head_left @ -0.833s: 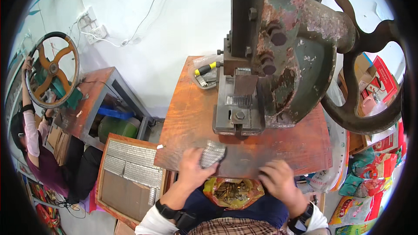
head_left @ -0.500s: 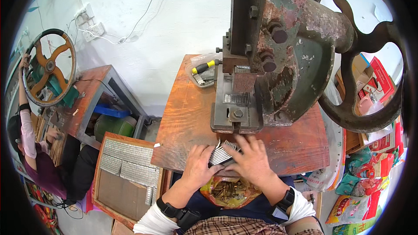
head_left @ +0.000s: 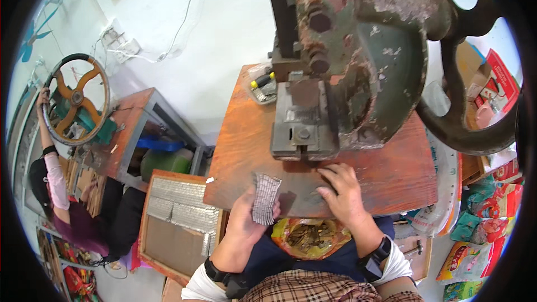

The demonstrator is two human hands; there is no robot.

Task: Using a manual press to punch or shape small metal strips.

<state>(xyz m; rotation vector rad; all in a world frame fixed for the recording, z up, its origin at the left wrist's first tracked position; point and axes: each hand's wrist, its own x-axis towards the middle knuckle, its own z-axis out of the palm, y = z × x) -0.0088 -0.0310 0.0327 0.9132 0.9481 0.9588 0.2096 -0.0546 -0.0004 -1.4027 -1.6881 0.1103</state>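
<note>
1. Left hand (head_left: 244, 207) grips a gridded slab of silvery metal pieces (head_left: 266, 198) over the near edge of the tabletop (head_left: 238, 145).
2. Right hand (head_left: 344, 197), apart, fingers spread, before the handwheel press (head_left: 389, 72).

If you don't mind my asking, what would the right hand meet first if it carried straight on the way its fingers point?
The right hand would probably meet the front of the grey, blocky metal press base, though the hand's height above the reddish-brown wooden tabletop is hard to judge.
</note>
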